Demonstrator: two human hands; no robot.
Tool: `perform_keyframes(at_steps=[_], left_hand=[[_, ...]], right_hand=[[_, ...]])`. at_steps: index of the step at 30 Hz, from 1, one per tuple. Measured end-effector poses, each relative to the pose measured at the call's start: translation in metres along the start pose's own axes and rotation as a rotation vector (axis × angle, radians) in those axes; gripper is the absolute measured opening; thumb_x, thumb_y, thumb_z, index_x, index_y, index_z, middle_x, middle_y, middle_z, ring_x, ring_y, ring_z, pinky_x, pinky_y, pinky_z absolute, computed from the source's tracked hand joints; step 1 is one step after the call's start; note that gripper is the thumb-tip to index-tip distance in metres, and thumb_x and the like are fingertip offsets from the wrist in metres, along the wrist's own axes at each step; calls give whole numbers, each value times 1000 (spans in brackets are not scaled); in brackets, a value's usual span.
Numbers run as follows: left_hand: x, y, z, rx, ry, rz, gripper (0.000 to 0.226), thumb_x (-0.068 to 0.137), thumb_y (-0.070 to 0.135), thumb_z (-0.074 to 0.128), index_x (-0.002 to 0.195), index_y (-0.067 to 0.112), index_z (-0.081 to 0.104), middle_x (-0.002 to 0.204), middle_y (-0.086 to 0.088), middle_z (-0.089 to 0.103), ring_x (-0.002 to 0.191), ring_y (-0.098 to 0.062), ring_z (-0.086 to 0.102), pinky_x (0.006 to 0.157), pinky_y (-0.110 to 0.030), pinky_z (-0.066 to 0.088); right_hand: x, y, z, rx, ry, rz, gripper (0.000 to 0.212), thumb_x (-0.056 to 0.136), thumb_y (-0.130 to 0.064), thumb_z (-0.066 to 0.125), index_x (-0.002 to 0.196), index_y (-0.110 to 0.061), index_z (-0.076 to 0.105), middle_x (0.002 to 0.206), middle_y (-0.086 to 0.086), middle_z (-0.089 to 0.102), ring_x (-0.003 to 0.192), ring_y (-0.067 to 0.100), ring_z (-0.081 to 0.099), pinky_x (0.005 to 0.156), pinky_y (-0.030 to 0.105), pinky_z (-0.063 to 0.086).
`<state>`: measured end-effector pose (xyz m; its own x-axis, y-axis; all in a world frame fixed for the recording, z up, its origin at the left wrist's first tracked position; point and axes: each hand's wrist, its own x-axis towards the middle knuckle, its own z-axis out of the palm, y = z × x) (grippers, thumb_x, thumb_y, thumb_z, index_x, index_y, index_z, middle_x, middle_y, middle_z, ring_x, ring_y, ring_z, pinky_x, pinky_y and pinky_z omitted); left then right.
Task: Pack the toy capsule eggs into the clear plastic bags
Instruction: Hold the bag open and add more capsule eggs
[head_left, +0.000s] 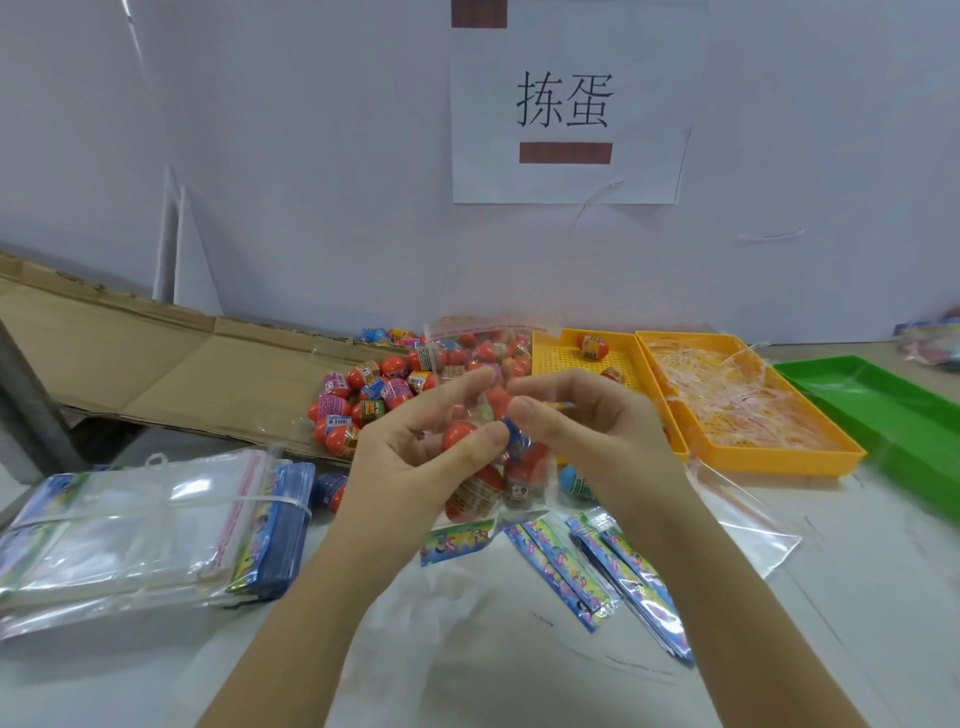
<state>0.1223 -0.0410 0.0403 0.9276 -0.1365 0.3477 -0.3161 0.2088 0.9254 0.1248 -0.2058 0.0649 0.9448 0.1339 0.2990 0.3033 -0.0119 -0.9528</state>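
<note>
Both hands hold one clear plastic bag (483, 358) upright above the table, its open mouth pointing away from me. Several orange capsule eggs (475, 491) with printed labels sit in its lower part. My left hand (410, 457) grips the bag from the left, thumb pressed on an egg through the film. From the right, my right hand (582, 426) pinches the bag with thumb and fingers. A pile of loose eggs (363, 400) lies behind my left hand, and a blue egg (574, 480) peeks out under my right wrist.
A banded stack of clear bags (140, 525) lies at the left. Printed header cards (613, 571) lie beneath my hands. Two yellow trays (737, 415) and a green tray (883, 410) stand at the right. Flattened cardboard (156, 358) leans at the back left.
</note>
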Motion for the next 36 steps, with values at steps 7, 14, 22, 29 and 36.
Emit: perform_keyframes(at_steps=[7,14,22,29,36], left_hand=[[0,1,4,-58,35,-60,35,70,48,67,103,42,75,105,9,75,93,-6,71,68,-20,57],[0,-1,9,-114,140,-66,49,64,49,70,109,29,74,104,5,76,91,-7,72,67,-19,57],[0,1,13,-144,245,-2,33,62,49,70,92,38,79,90,2,78,81,-6,73,63,-20,57],[2,-4,11,-64,451,45,19,78,36,63,83,30,80,83,1,77,72,-9,72,59,-21,57],[3,-1,5,-26,428,42,14,68,36,72,79,33,79,81,1,77,70,-9,73,60,-19,56]], right_hand=[[-1,-2,4,-7,64,-81,20,69,-40,73,61,-22,67,55,-2,62,48,12,58,48,22,48],[-1,0,7,52,65,-72,38,64,-47,72,93,-24,70,76,1,70,59,11,65,51,19,50],[-1,4,8,92,152,-60,7,70,-33,74,71,-26,73,69,0,69,58,11,64,50,17,50],[0,3,8,138,176,-41,18,63,-35,77,72,-21,72,68,-1,69,56,12,65,49,23,53],[-1,2,9,102,127,-45,12,65,-35,75,72,-25,72,68,-5,69,57,10,63,50,22,53]])
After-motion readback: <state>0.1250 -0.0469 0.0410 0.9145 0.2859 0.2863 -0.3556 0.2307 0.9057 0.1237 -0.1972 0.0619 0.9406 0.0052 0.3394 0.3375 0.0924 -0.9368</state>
